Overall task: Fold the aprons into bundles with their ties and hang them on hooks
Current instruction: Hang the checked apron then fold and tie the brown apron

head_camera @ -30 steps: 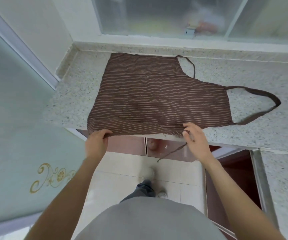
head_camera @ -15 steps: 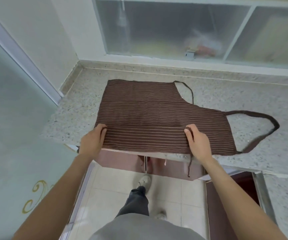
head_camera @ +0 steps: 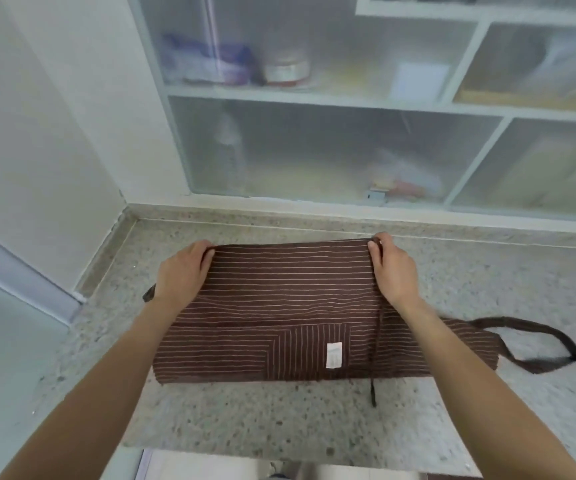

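A brown apron [head_camera: 293, 306] with thin pale stripes lies folded in half lengthwise on the speckled stone counter [head_camera: 279, 414]. Its inner side faces up, showing a white label [head_camera: 334, 355]. My left hand [head_camera: 184, 271] pinches the far left corner of the folded edge. My right hand [head_camera: 392, 268] pinches the far edge further right, together with a thin waist tie [head_camera: 373, 382] that trails toward me across the cloth. The neck loop [head_camera: 535, 344] lies flat at the right. Another tie end [head_camera: 148, 295] pokes out beside my left wrist.
Frosted glass cabinet doors [head_camera: 348, 133] rise behind the counter, with blurred items inside. A white wall [head_camera: 54, 133] closes the left side. The counter's front edge [head_camera: 279, 459] runs near the bottom, with floor below it.
Both hands carried the apron's near edge up and over to the far edge, folding the cloth in half. The head tilted upward, bringing the cabinets into view.
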`<state>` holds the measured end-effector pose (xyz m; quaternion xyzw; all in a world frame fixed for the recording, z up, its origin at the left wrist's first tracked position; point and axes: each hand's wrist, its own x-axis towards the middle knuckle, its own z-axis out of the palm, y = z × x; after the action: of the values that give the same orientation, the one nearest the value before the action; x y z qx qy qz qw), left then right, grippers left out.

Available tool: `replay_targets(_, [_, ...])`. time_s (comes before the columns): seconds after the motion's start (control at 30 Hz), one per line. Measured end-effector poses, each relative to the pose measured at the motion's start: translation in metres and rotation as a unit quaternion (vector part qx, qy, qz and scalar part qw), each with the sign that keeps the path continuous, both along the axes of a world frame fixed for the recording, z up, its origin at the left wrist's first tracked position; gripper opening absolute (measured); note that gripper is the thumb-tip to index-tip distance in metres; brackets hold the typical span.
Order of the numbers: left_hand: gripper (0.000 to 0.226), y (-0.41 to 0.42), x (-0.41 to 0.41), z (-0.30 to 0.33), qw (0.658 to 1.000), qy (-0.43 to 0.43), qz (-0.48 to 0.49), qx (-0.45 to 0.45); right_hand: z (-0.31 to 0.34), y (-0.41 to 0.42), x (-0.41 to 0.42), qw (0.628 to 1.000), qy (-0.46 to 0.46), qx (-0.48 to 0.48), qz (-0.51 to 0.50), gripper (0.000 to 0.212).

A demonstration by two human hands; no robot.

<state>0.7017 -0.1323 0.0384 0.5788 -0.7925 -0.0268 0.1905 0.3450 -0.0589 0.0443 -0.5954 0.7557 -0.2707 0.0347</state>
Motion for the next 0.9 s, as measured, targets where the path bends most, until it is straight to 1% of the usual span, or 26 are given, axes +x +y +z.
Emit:
replay_targets(0.1, [0.028, -0.046, -0.007, -0.004, 1.0, -0.005, -0.011, 0.003, -0.003, -0.041, -0.005, 0.999, 0.017, 0.017, -0.032, 0.025])
replay_targets(0.17, [0.026, -0.071, -0.011, -0.014, 0.999, -0.008, -0.03, 0.021, -0.015, -0.063, -0.01, 0.998, 0.006, 0.046, -0.046, 0.023])
replay_targets(0.27, [0.025, -0.108, -0.011, -0.044, 0.993, -0.057, -0.062, 0.081, -0.043, -0.09, -0.016, 0.992, -0.02, 0.12, -0.044, 0.021])
replay_targets(0.37, [0.028, -0.138, -0.009, -0.08, 0.98, -0.107, -0.071, 0.154, -0.073, -0.113, -0.019, 0.98, -0.064, 0.184, -0.044, 0.021])
replay_targets(0.47, [0.031, -0.155, -0.012, -0.109, 0.966, -0.13, -0.069, 0.215, -0.096, -0.129, -0.02, 0.961, -0.09, 0.256, -0.044, 0.024])
replay_targets(0.57, [0.029, -0.164, -0.013, -0.129, 0.956, -0.123, -0.069, 0.257, -0.115, -0.14, -0.023, 0.945, -0.083, 0.313, -0.041, 0.026])
replay_targets(0.63, [0.028, -0.167, -0.013, -0.139, 0.956, -0.127, -0.076, 0.251, -0.126, -0.145, -0.025, 0.945, -0.066, 0.317, -0.047, 0.025])
replay_targets(0.73, [0.019, -0.165, -0.012, -0.145, 0.975, -0.102, -0.069, 0.187, -0.132, -0.152, -0.026, 0.952, -0.025, 0.3, -0.056, 0.022])
replay_targets(0.83, [0.01, -0.163, -0.014, -0.147, 0.982, -0.11, -0.054, 0.145, -0.139, -0.158, -0.025, 0.955, 0.02, 0.289, -0.058, 0.02])
replay_targets(0.9, [0.013, -0.165, -0.014, -0.15, 0.982, -0.119, -0.045, 0.136, -0.147, -0.162, -0.023, 0.954, 0.042, 0.288, -0.072, 0.019])
